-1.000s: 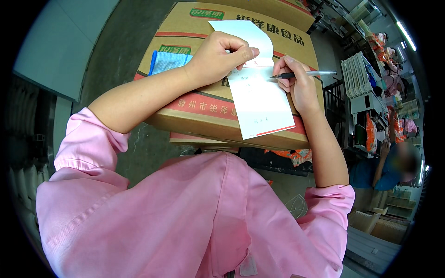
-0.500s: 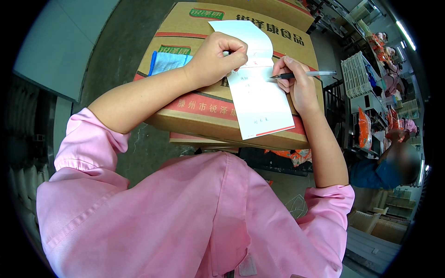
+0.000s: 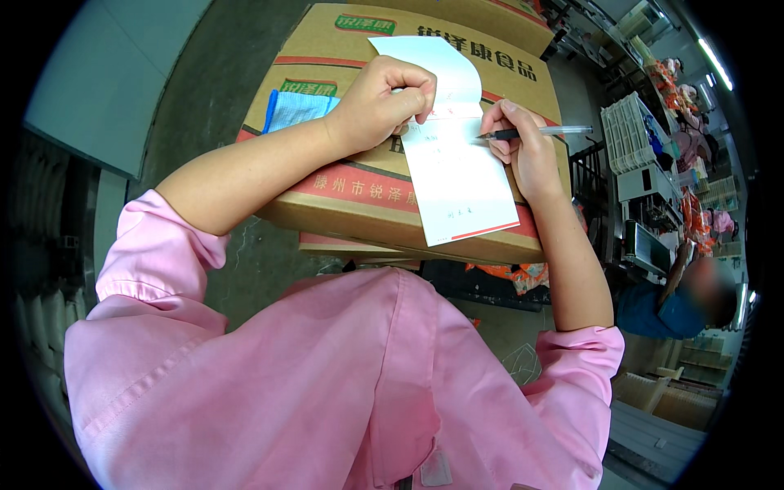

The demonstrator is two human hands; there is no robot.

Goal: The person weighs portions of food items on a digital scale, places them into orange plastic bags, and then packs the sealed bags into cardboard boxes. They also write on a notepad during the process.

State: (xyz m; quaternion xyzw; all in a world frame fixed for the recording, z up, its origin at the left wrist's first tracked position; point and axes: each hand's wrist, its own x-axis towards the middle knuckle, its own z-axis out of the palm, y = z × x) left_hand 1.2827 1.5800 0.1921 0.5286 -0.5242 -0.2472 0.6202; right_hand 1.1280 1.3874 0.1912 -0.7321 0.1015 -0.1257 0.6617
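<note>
A long sheet of white paper [image 3: 461,181] lies on top of a brown cardboard box [image 3: 367,214], its far end curling up. A few handwritten marks run down the sheet, and a red line crosses its near end. My right hand [image 3: 523,145] pinches a pen [image 3: 535,131] with a clear barrel and dark grip, its tip at the middle of the sheet. On the sheet's left edge rests my left hand [image 3: 382,102], curled into a fist; whatever the fingers may hold is hidden. Left of that wrist is a light-blue cloth [image 3: 296,110] with a darker blue edge.
Another brown box [image 3: 474,16] stands beyond the first. At far right, a person in blue [image 3: 674,314] is beside a bench bearing a white slatted crate [image 3: 627,135], a dark tray [image 3: 647,247] and orange packages. A pale panel [image 3: 106,73] stands at the left.
My left thumb has curled closer to the fingers, and the white bit near it no longer shows. The pen stays nearly still. At far right, the orange package has left the dark tray.
</note>
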